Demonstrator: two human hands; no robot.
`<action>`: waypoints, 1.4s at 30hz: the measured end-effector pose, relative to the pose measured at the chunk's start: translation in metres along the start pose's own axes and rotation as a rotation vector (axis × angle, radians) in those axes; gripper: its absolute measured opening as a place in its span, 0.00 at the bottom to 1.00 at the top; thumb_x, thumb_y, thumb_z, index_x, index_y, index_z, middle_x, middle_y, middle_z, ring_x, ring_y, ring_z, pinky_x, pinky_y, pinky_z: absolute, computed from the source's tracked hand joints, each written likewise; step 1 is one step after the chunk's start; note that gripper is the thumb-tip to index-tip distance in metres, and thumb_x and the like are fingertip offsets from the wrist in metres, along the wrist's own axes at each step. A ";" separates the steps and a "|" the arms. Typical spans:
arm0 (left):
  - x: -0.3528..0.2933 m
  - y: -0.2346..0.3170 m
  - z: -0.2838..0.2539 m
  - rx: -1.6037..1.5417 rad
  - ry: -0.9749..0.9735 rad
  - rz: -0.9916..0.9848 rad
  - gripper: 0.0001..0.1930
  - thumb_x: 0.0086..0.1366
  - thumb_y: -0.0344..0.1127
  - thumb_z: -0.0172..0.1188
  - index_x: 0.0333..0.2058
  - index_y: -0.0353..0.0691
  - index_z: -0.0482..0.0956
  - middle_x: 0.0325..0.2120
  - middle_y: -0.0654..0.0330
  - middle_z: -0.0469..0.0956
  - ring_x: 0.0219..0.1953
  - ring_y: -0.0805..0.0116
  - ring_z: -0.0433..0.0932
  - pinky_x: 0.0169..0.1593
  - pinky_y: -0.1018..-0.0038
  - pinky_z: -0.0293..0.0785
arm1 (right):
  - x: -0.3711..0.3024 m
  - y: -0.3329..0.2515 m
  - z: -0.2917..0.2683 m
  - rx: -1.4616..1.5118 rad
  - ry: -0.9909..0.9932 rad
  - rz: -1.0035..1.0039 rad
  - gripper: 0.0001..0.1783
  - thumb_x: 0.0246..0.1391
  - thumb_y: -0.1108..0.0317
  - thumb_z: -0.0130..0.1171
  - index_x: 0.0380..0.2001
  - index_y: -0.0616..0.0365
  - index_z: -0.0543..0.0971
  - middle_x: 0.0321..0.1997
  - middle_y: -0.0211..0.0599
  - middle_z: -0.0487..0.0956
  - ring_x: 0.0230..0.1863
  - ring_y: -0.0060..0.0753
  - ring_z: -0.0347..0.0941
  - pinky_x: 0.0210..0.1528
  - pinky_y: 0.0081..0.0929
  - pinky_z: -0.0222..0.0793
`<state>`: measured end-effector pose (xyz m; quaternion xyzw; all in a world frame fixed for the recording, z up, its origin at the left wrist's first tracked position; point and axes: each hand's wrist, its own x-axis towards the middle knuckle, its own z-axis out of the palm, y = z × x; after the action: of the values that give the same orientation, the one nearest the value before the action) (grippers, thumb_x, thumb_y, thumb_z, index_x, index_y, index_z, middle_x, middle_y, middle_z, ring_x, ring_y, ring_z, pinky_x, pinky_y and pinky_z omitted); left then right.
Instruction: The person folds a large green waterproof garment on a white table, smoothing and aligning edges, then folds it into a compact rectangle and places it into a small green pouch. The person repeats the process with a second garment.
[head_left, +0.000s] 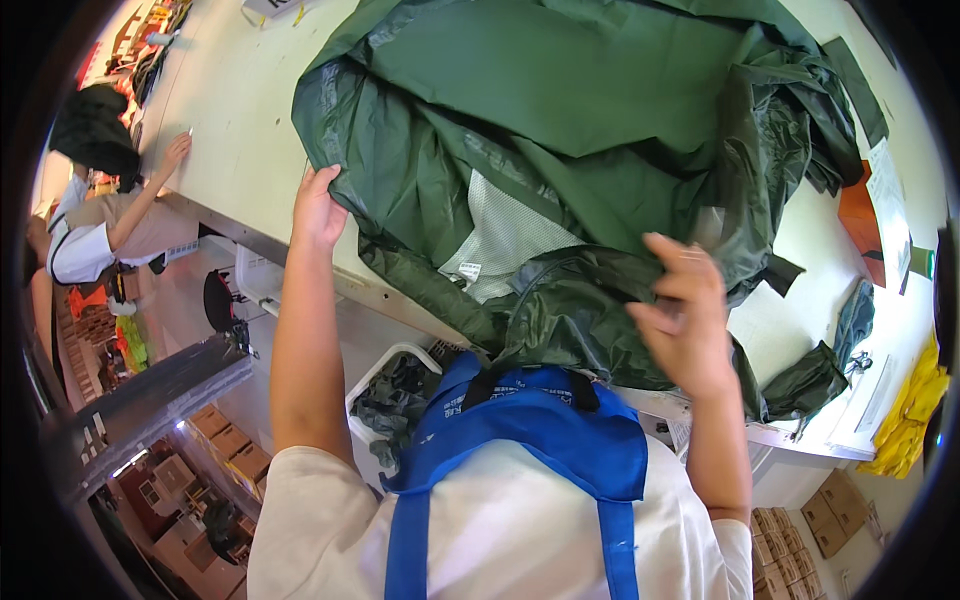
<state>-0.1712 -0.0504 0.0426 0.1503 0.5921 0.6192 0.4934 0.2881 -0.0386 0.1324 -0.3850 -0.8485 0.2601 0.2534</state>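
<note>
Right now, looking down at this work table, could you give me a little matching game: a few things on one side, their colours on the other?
Things:
1. jacket spread on the table, held by the left hand and right hand
2. mesh lining inside it
3. apron on the person
4. flat piece at the table's right side

Colours:
A. orange
B. blue
C. dark green
D. white

Pairs: 1-C, 2-D, 3-B, 4-A
</note>
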 end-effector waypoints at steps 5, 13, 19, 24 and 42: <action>-0.003 -0.002 -0.014 0.000 -0.002 -0.067 0.18 0.66 0.31 0.48 0.54 0.40 0.64 0.50 0.56 0.72 0.51 0.58 0.73 0.53 0.56 0.71 | -0.013 0.049 0.059 -0.401 -0.321 0.116 0.21 0.36 0.73 0.64 0.37 0.53 0.68 0.49 0.39 0.75 0.41 0.39 0.71 0.44 0.39 0.61; -0.013 -0.010 -0.041 0.155 0.118 -0.064 0.17 0.67 0.32 0.43 0.55 0.43 0.64 0.51 0.56 0.71 0.50 0.58 0.74 0.48 0.55 0.75 | -0.062 0.054 -0.022 -0.379 -0.127 0.075 0.18 0.30 0.85 0.55 0.30 0.57 0.69 0.35 0.42 0.76 0.37 0.48 0.71 0.41 0.39 0.65; -0.036 -0.032 -0.055 0.094 0.098 -0.066 0.17 0.64 0.31 0.47 0.52 0.39 0.67 0.50 0.54 0.72 0.49 0.57 0.74 0.49 0.57 0.73 | -0.138 0.063 -0.064 -0.486 0.193 0.196 0.18 0.32 0.90 0.51 0.27 0.57 0.66 0.33 0.39 0.78 0.37 0.44 0.72 0.45 0.36 0.66; -0.061 -0.044 -0.096 0.004 -0.129 -0.246 0.22 0.63 0.34 0.49 0.55 0.35 0.66 0.54 0.54 0.70 0.55 0.57 0.70 0.58 0.58 0.67 | -0.187 0.060 -0.056 -0.616 0.207 0.372 0.15 0.36 0.88 0.50 0.29 0.58 0.70 0.33 0.39 0.76 0.42 0.46 0.72 0.51 0.37 0.63; -0.153 0.096 0.072 1.138 -1.013 0.979 0.37 0.56 0.39 0.55 0.63 0.34 0.54 0.46 0.43 0.74 0.45 0.54 0.77 0.48 0.63 0.74 | 0.076 -0.078 0.048 1.061 0.453 0.301 0.28 0.50 0.64 0.65 0.50 0.63 0.65 0.49 0.41 0.71 0.46 0.28 0.71 0.53 0.28 0.66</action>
<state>-0.0851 -0.1109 0.2066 0.8609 0.3906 0.2331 0.2277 0.1734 -0.0351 0.1646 -0.3676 -0.4639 0.5928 0.5461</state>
